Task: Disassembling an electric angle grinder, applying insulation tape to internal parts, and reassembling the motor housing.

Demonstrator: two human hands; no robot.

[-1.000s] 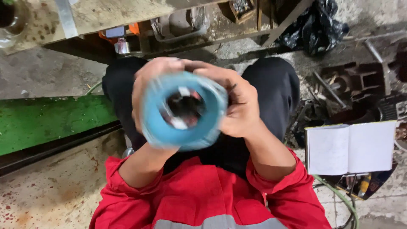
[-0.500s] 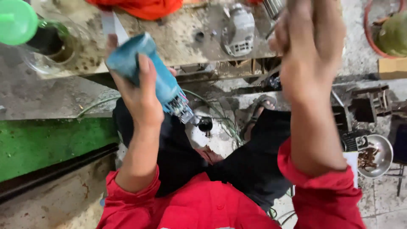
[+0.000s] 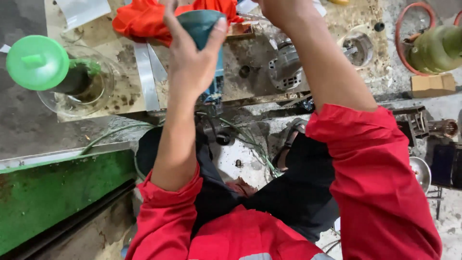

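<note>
Dirty workbench (image 3: 120, 103): one teal cylinder (image 3: 202, 29), left hand (image 3: 190, 62) gripping.

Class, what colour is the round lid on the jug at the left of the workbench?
Bright green lid, clearest in the head view.

The left hand (image 3: 192, 62) is wrapped around a cylinder (image 3: 204, 29) held over the bench (image 3: 250, 72). A cloth (image 3: 139, 21) lies just behind it. A glass jar (image 3: 77, 86) stands well left of that hand. A motor (image 3: 286, 67) sits between both hands; the right hand (image 3: 284, 12) reaches further back, and a gas bottle (image 3: 433, 48) lies far right of it
</note>
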